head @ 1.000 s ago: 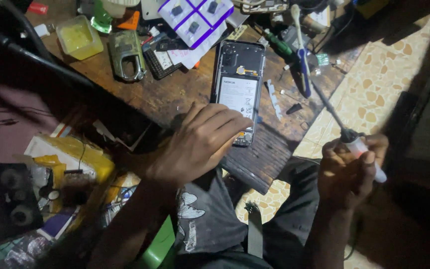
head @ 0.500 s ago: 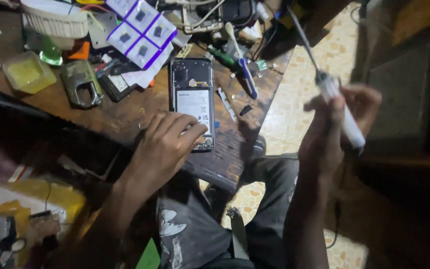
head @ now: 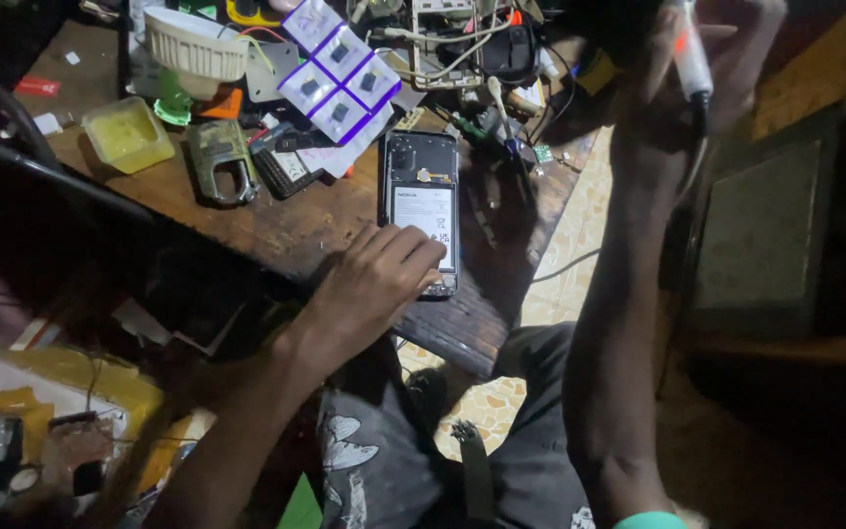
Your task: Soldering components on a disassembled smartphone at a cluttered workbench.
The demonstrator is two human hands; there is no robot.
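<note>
Steadying opened phone (head: pixel 421 208) with left hand (head: pixel 372 284), right hand (head: pixel 707 59) raised

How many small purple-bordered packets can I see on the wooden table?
4. They lie in a diagonal row at the top of the table: first packet, second packet, third packet, fourth packet, beside a fifth, less clear one at. More may be hidden in the clutter.

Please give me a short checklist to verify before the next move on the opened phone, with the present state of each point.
1. Left hand steadies the opened phone: ok.
2. Phone lies flat on the wooden table: ok.
3. Right hand grips the white tool: ok.
4. Tool tip near the phone: not ok, raised high.
5. Tool tip condition: cannot tell, out of view.
6. Space beside phone: not ok, loose parts close.
</note>
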